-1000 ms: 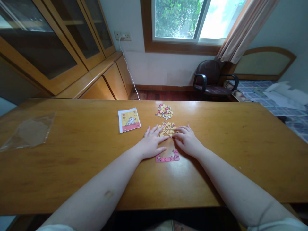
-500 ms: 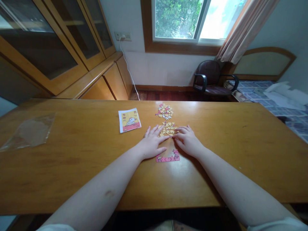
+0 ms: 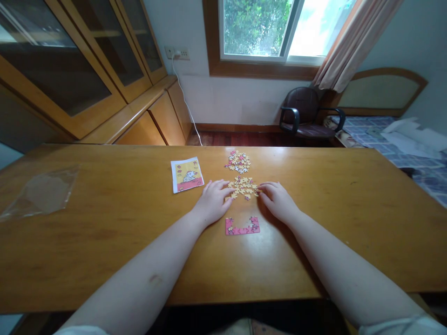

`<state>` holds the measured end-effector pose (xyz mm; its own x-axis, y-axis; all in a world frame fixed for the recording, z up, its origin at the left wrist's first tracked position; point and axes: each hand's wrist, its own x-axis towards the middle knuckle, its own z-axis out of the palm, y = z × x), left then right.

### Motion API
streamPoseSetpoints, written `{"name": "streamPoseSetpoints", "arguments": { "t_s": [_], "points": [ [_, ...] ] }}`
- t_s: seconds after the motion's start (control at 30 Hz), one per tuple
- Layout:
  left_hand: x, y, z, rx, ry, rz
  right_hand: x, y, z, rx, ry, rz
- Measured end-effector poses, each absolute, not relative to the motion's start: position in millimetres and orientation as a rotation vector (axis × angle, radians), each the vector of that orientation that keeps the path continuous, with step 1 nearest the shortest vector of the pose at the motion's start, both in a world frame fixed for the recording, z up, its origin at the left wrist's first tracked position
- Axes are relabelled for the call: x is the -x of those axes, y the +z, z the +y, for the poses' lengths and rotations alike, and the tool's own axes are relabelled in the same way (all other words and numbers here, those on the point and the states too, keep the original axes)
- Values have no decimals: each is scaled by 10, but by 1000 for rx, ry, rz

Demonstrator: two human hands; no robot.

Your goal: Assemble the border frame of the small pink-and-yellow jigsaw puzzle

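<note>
two loosely curved hands (image 3: pixel 213 201) (image 3: pixel 279 198), any hold unclear, flanking one puzzle-piece pile (image 3: pixel 243 186), one farther pile (image 3: pixel 239 162), one pink assembled section (image 3: pixel 241 231)

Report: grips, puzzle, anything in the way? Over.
Left grip open; right grip, hold unclear. Loose pieces between them. Pink puzzle section nearer, partly joined, nothing covering it.

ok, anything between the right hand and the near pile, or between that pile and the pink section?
Nothing visible. Right hand is at the right edge of the near pile; left hand is at its left edge, off to the side. Only tabletop shows between pile and pink section.
</note>
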<state>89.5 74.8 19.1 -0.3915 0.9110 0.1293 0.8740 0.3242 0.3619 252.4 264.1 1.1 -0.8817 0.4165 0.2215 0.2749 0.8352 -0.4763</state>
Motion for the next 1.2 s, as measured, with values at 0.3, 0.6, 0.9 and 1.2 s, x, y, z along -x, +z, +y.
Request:
{"name": "streamPoseSetpoints", "arguments": {
  "t_s": [0.3, 0.6, 0.9, 1.2],
  "points": [
    [-832, 190, 750, -1684, 660, 2461, -2554, 47, 2662, 553, 459, -2728],
    [-847, 193, 746, -1672, 664, 2501, -2544, 94, 2603, 543, 426, -2765],
    [-857, 163, 745, -1699, 598, 2469, -2527, 78, 2596, 503, 467, -2795],
    [-837, 131, 750, -1631, 593, 2554, -2474, 81, 2542, 666, 402, -2787]
  ]
}}
